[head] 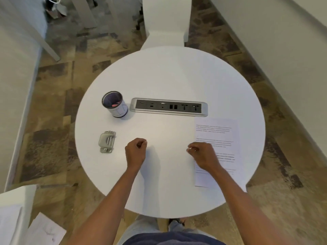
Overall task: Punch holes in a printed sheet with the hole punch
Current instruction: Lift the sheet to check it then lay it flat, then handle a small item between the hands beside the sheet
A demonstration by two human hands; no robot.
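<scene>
A grey metal hole punch (107, 142) lies on the left side of the round white table (168, 76). A printed sheet (219, 135) with several blocks of text lies flat at the table's right side. My left hand (135, 152) rests as a loose fist near the table's middle, to the right of the punch and apart from it. My right hand (201, 154) is curled shut over the left edge of the sheet, its wrist covering part of the page. Neither hand holds anything.
A black mesh pen cup (115, 104) stands behind the punch. A socket panel (169, 106) is set into the table's middle. A white chair (166, 22) stands at the far side. Loose paper (46, 230) lies at the lower left.
</scene>
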